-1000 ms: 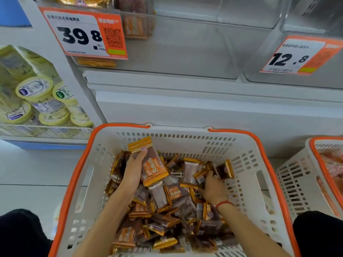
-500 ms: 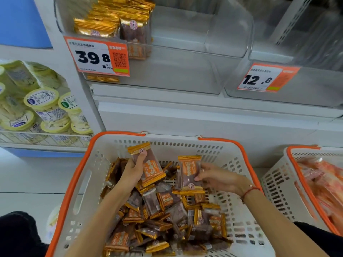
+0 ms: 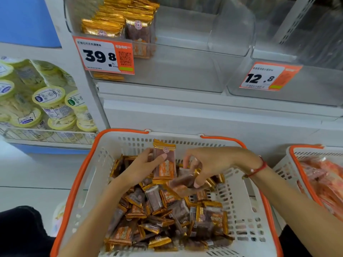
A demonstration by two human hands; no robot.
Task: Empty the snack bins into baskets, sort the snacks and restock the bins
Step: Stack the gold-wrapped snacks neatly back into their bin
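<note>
The right hand (image 3: 207, 164) has swung its packet (image 3: 182, 182) toward the stack (image 3: 164, 162) gripped by the left hand (image 3: 143, 167); both grip snacks, gathering for the bin (image 3: 185, 71).

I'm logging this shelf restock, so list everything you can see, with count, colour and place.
White plastic basket with orange rim: one, centre floor.
Brown-and-gold wrapped snack packets: many, piled in that basket.
Second white basket with orange rim: one, right edge, holding pink-orange packets.
Clear plastic bins: at least two, upper shelf; the left one holds gold packets.
Orange-and-white price tags: two, on the bin fronts.
Yellow-lidded tubs: several, left shelf.
Left hand: holds upright packets.
Right hand: pinches a blurred packet.
</note>
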